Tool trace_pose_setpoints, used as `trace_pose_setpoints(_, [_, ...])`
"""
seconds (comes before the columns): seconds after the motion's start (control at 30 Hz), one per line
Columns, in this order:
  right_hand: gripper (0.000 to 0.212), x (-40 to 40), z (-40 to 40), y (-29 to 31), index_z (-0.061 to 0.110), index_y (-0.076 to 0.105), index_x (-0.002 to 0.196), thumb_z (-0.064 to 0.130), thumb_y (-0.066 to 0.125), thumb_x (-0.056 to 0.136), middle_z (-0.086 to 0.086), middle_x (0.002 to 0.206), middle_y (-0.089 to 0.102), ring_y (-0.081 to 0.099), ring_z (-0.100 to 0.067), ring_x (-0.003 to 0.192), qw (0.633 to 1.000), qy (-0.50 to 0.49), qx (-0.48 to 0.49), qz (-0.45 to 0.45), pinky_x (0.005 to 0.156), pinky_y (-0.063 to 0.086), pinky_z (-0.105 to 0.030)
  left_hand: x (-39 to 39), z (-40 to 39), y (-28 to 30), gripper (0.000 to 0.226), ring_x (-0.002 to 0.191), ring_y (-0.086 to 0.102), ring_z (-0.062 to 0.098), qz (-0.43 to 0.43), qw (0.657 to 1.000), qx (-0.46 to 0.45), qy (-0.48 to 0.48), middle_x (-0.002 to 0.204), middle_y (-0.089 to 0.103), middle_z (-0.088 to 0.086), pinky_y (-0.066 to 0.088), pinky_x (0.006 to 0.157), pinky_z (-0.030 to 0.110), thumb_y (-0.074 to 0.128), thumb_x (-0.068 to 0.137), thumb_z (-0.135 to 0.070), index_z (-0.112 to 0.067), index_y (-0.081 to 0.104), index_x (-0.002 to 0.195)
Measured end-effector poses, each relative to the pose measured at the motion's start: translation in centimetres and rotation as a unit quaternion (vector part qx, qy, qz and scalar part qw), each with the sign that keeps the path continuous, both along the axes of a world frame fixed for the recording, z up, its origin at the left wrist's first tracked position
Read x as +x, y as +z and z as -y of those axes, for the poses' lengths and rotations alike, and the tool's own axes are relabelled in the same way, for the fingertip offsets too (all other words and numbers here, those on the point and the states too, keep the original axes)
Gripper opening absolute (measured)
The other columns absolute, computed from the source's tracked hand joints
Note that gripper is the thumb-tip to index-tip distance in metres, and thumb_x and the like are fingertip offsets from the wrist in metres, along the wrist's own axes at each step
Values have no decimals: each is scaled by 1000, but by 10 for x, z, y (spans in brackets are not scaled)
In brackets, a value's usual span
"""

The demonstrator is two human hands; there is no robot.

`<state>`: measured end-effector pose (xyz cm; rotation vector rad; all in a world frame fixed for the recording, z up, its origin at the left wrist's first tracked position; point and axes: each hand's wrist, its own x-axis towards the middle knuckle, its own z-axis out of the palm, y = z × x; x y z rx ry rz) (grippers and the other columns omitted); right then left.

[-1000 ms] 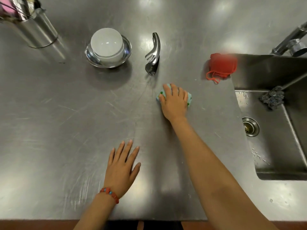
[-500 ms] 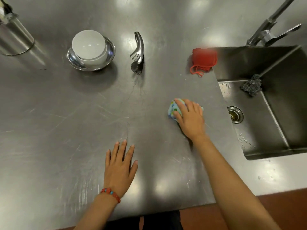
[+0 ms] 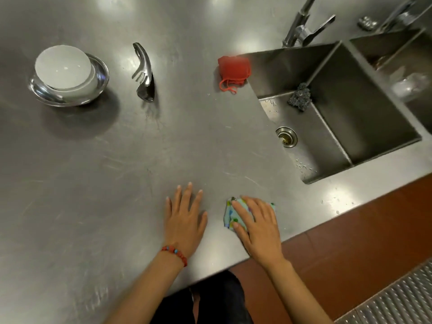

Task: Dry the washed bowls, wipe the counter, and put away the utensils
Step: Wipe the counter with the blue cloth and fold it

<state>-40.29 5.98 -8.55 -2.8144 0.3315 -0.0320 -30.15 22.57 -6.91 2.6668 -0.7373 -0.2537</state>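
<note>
Right hand (image 3: 258,230): palm down, pressing the cloth (image 3: 230,213) flat on the counter (image 3: 93,195) near its front edge; fingers spread over it, not clenched.
Left hand (image 3: 185,220): released, flat on the counter just left of the cloth, holding nothing.
Sink (image 3: 332,127): right of the hands; scouring pad (image 3: 300,96) in its far corner.
Red cloth (image 3: 233,69): at the sink's far left corner.
Serving utensils (image 3: 145,73): far centre, lying together.
White bowl (image 3: 64,69): far left, upside down in a metal bowl (image 3: 102,77).
</note>
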Motion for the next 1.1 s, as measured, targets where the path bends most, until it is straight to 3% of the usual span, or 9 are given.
trace_pose_setpoints(0.13, [46, -1, 24, 0, 25, 48, 131, 45, 34, 93, -7, 131, 54, 49, -28, 116, 1000, -12, -14, -1, 100, 33, -40, -2, 26, 0, 56, 113, 53, 49, -7, 999, 0, -36, 124, 58, 25, 39, 85, 68, 83, 61, -13, -3, 64, 113])
trace_pose_setpoints(0.3, [54, 27, 98, 3, 26, 43, 135, 48, 26, 89, -11, 133, 49, 43, -32, 120, 984, -177, -29, -8, 102, 31, -43, 5, 48, -6, 57, 113, 53, 50, -5, 1000, 4, -20, 124, 58, 26, 39, 86, 69, 83, 60, -12, -3, 64, 113])
trace_pose_setpoints(0.4, [54, 36, 116, 2, 23, 45, 134, 47, 25, 89, -12, 132, 50, 44, -33, 119, 979, -197, -45, 2, 103, 30, -44, 11, 53, -7, 54, 123, 45, 48, -16, 1000, 11, 14, 133, 51, 24, 34, 97, 66, 76, 71, -16, -6, 59, 121])
trace_pose_setpoints(0.53, [49, 45, 126, 0, 23, 49, 130, 45, 31, 91, -10, 130, 54, 48, -35, 116, 991, -120, -47, 20, 100, 28, -40, 24, 63, -8, 53, 132, 35, 44, -37, 996, 12, 77, 142, 42, 21, 26, 105, 60, 52, 80, -29, -9, 53, 128])
trace_pose_setpoints(0.7, [48, 124, 146, 2, 25, 42, 135, 44, 30, 93, -5, 137, 48, 43, -29, 123, 999, 16, -49, -10, 105, 27, -41, 40, 82, -8, 52, 125, 44, 47, -31, 991, 30, 127, 135, 49, 23, 32, 99, 64, 53, 76, -28, -7, 57, 124])
trace_pose_setpoints(0.83, [45, 196, 157, -3, 28, 36, 139, 41, 35, 95, -4, 143, 41, 36, -26, 128, 996, 67, -58, -11, 108, 21, -39, 44, 89, -11, 50, 122, 47, 45, -36, 988, 64, 140, 132, 53, 22, 35, 96, 64, 51, 79, -31, -9, 58, 123])
trace_pose_setpoints(1.1, [45, 293, 123, -7, 25, 42, 135, 42, 34, 94, -4, 139, 46, 42, -27, 125, 984, 167, -53, 37, 106, 24, -38, 51, 92, -10, 72, 119, 52, 40, -67, 980, 97, 163, 129, 58, 16, 35, 97, 58, 6, 93, -51, -14, 62, 118])
